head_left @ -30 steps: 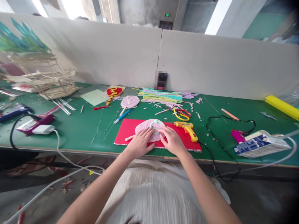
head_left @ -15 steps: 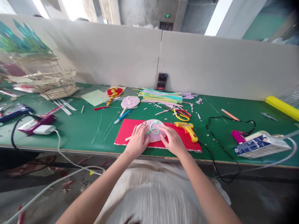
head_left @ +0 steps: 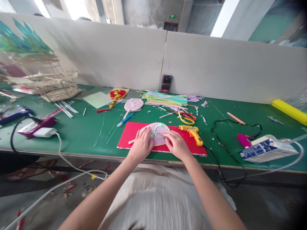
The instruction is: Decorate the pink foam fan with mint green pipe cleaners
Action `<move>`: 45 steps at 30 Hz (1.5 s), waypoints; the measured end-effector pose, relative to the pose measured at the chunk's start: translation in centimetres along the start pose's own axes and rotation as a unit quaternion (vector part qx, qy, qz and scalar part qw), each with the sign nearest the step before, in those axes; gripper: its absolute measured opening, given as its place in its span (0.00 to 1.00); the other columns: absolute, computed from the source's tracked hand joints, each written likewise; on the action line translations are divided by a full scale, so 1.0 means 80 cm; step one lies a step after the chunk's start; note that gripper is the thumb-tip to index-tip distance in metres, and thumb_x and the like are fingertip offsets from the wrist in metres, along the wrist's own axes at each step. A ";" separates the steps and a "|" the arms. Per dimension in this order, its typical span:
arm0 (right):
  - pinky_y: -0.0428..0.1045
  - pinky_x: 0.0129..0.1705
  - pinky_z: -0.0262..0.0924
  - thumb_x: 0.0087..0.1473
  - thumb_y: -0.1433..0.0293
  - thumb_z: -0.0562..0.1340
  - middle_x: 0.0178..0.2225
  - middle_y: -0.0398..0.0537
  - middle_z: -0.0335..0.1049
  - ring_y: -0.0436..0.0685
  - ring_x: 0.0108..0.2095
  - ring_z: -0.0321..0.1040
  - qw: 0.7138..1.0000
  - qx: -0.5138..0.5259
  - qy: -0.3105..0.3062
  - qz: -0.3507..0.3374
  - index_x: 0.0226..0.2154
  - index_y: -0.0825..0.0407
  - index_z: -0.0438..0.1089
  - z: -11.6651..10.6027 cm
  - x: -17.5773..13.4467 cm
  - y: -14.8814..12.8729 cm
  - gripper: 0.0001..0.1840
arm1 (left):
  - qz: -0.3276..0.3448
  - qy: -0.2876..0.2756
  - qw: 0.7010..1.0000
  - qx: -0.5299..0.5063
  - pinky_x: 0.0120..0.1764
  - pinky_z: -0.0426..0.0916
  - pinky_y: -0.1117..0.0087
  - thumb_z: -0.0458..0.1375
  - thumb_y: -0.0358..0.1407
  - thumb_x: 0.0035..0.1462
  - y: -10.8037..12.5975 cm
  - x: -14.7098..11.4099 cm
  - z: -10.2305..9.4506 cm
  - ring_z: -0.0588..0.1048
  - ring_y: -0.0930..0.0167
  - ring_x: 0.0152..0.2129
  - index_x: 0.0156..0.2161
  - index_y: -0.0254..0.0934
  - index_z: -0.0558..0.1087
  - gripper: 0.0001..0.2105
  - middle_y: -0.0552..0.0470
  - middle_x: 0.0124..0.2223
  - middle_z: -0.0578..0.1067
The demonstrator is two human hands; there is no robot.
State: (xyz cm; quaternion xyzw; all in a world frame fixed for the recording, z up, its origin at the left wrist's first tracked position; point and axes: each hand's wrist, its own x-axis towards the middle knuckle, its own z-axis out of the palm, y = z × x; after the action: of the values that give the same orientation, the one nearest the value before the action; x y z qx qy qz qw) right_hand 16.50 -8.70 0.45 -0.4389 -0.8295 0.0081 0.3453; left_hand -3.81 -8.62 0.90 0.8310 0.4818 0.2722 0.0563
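Observation:
A round lilac fan-shaped piece (head_left: 159, 141) of pipe cleaners, with a pale handle at its left, lies on a red board (head_left: 124, 135). A mint-green pipe cleaner (head_left: 156, 127) curls in a loop over its face. My left hand (head_left: 141, 142) rests on the left part of the lilac piece with its fingers stretched out flat. At the right side my right hand (head_left: 176, 142) has its thumb and fingers closed on the green pipe cleaner; the fingertips partly hide it. A yellow hot glue gun (head_left: 192, 132) lies on the board just right of that hand.
Behind the board lie scissors (head_left: 186, 118), a blue pen (head_left: 126, 119), a bundle of coloured pipe cleaners (head_left: 165, 98), another lilac fan (head_left: 133, 104) and a red-yellow one (head_left: 117, 94). A power strip (head_left: 38, 127) sits left, a blue-white carton (head_left: 268, 150) right.
The fingers of my right hand have drawn in and closed on the green pipe cleaner, whose loop now reaches further right. My left hand stays in place.

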 end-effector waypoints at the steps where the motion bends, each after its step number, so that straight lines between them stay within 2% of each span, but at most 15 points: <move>1: 0.59 0.53 0.59 0.56 0.73 0.52 0.41 0.48 0.72 0.58 0.48 0.66 1.000 0.004 0.002 0.002 0.42 0.48 0.66 -0.001 0.000 0.000 0.12 | 0.000 0.000 1.000 0.000 0.59 0.49 0.51 0.45 0.33 0.58 0.000 0.000 0.000 0.56 0.63 0.59 0.57 0.33 0.56 0.21 0.40 0.58 0.63; 6: 0.57 0.53 0.60 0.58 0.72 0.50 0.47 0.52 0.68 0.58 0.51 0.63 0.997 0.027 0.050 0.056 0.48 0.50 0.62 -0.003 -0.002 0.002 0.16 | -0.002 0.001 1.000 -0.003 0.60 0.49 0.52 0.45 0.33 0.58 0.000 0.000 0.000 0.56 0.63 0.59 0.56 0.32 0.56 0.20 0.39 0.58 0.63; 9: 0.57 0.52 0.61 0.58 0.70 0.50 0.46 0.53 0.68 0.59 0.50 0.64 0.994 0.029 0.070 0.080 0.48 0.50 0.62 -0.001 -0.004 0.004 0.16 | 0.001 0.005 1.000 -0.007 0.59 0.50 0.51 0.45 0.33 0.58 0.000 0.000 0.001 0.56 0.63 0.59 0.56 0.33 0.56 0.20 0.40 0.57 0.63; 29: 0.57 0.52 0.60 0.56 0.74 0.51 0.43 0.49 0.71 0.58 0.50 0.63 0.999 -0.002 0.027 0.018 0.45 0.49 0.65 -0.001 -0.003 0.002 0.15 | 0.003 0.000 1.000 -0.004 0.59 0.51 0.54 0.46 0.33 0.58 0.000 0.000 0.001 0.57 0.63 0.58 0.55 0.32 0.57 0.20 0.41 0.57 0.64; 37: 0.57 0.53 0.58 0.55 0.76 0.52 0.41 0.47 0.72 0.57 0.45 0.66 1.000 -0.022 0.004 0.007 0.41 0.49 0.66 -0.001 0.000 0.001 0.13 | 0.010 0.003 1.000 0.009 0.59 0.52 0.54 0.47 0.32 0.57 0.000 0.001 0.001 0.58 0.63 0.58 0.55 0.32 0.58 0.20 0.41 0.55 0.66; 45: 0.58 0.52 0.59 0.54 0.77 0.52 0.41 0.49 0.71 0.58 0.44 0.66 1.000 -0.017 0.008 0.008 0.41 0.50 0.67 -0.001 -0.001 0.001 0.14 | 0.088 0.000 0.994 0.070 0.57 0.54 0.53 0.45 0.32 0.59 0.010 -0.003 0.001 0.59 0.61 0.57 0.54 0.34 0.62 0.18 0.42 0.58 0.63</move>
State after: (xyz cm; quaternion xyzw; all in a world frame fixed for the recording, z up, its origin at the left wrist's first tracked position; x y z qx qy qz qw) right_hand 16.62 -8.75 0.48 -0.4516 -0.8230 -0.0072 0.3446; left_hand -3.25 -9.21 1.06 0.8719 0.4249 0.2418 -0.0268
